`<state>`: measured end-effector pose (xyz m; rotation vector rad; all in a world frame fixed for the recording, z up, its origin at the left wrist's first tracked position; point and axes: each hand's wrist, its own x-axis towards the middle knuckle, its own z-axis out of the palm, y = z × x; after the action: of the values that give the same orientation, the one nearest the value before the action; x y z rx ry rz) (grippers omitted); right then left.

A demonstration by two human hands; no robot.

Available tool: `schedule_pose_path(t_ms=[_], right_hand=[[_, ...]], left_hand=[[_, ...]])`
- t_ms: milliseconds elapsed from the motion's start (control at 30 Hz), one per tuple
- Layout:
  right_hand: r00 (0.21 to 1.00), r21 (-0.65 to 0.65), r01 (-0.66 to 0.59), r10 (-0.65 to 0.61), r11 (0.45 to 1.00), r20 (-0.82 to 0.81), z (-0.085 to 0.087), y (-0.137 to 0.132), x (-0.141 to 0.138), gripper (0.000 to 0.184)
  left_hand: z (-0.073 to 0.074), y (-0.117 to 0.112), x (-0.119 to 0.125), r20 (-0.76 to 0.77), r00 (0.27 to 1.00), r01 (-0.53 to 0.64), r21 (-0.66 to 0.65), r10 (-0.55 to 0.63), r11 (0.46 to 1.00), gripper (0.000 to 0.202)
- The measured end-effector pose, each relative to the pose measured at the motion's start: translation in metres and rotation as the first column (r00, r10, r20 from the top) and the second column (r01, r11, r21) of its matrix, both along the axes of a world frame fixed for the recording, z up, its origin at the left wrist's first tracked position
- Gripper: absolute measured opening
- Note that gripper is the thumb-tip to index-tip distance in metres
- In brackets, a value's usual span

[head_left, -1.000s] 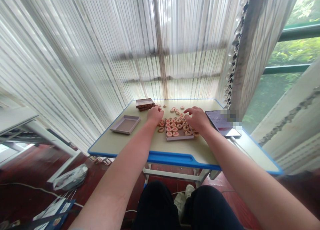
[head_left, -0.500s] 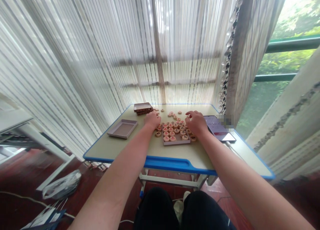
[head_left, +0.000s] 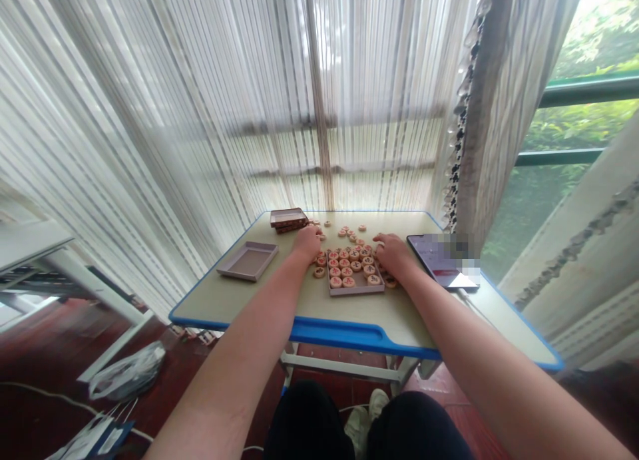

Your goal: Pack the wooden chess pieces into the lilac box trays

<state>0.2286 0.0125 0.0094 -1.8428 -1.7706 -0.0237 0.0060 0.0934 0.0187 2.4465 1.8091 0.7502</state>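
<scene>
Left hand (head_left: 307,241): curled, knuckles up, over loose discs (head_left: 319,271) beside the filled tray (head_left: 357,291); grip cannot be told; right hand (head_left: 394,252): fingers lowered at tray's right edge, hold likewise unclear; risk: a sideways nudge could scatter discs across the worktop (head_left: 279,293).

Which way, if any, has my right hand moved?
Yes: the right hand drew back slightly toward you, judged against the far edge of the phone.

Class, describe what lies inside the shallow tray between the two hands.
Round wooden xiangqi pieces lie flat in rows in the tray, marked with red or dark characters. The right hand covers its far right corner, hiding anything there.
</scene>
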Motion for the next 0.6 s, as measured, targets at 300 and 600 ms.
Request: schedule_pose_path(t_ms=[300, 600], right_hand=[[0.998, -0.037, 0.067, -0.066, 0.997, 0.025, 0.001, -0.001, 0.009, 0.030], [0.986, -0.001, 0.121, -0.120, 0.993, -0.119, 0.009, -0.008, 0.012, 0.033]], left_hand=[[0.006, -0.007, 0.001, 0.008, 0.997, 0.072, -0.002, -0.072, 0.997, 0.025], [0.007, -0.007, -0.003, 0.009, 0.996, 0.087, -0.014, -0.087, 0.996, 0.031]])
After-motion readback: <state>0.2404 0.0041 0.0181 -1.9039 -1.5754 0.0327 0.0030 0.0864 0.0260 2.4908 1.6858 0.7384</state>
